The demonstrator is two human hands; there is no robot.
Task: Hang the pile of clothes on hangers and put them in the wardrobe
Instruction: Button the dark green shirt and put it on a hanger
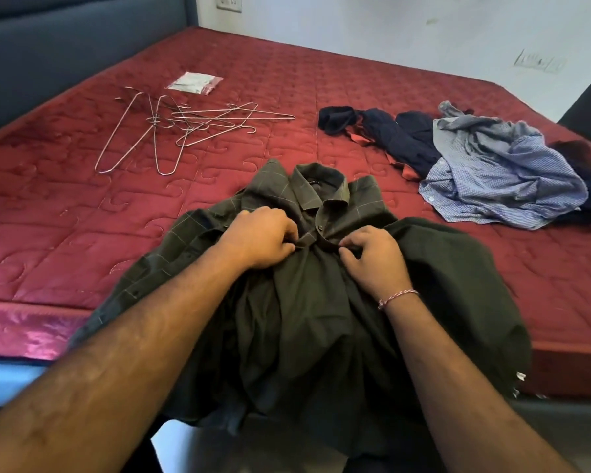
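Hangers (185,128): lying in a loose heap on the bed (82,233), waiting within reach.
Left hand (258,238): its fingers (289,249) are pinching the shirt (307,302) front by a button, probably to close it so it hangs straight.
Right hand (376,259): its fingers are curling onto the opposite edge, pulling it across.
Pile of clothes (492,169): sitting crumpled farther right, not yet hung.

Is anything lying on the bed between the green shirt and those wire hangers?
Nothing visible does. Only bare red mattress lies between the green shirt, which both hands grip near the collar, and the wire hangers. The clothes pile sits off to the right.
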